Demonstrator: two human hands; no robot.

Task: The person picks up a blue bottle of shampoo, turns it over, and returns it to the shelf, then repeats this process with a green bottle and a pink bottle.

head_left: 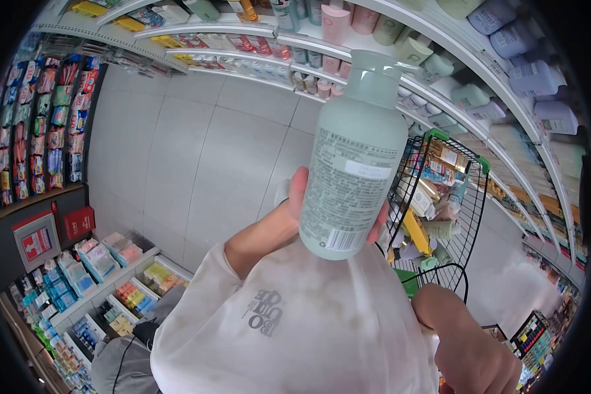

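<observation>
My left hand (299, 190) is wrapped round a pale green pump bottle (348, 177) from behind. The thumb shows at one side and fingertips at the other. The bottle stands nearly upright in front of my chest, its printed back label and barcode facing me, the pump head at the top. My right hand (482, 358) is low at the right, beside my white shirt (308, 328). Its fingers are curled, and their tips are hidden, so what they may hold does not show.
A black wire shopping cart (463, 230) with green corners stands right of the bottle, filled with several bottles and packages. Shelves (466, 98) of pump bottles curve along the top and right. At left are a rack of packets (43, 125) and a low display (111, 289).
</observation>
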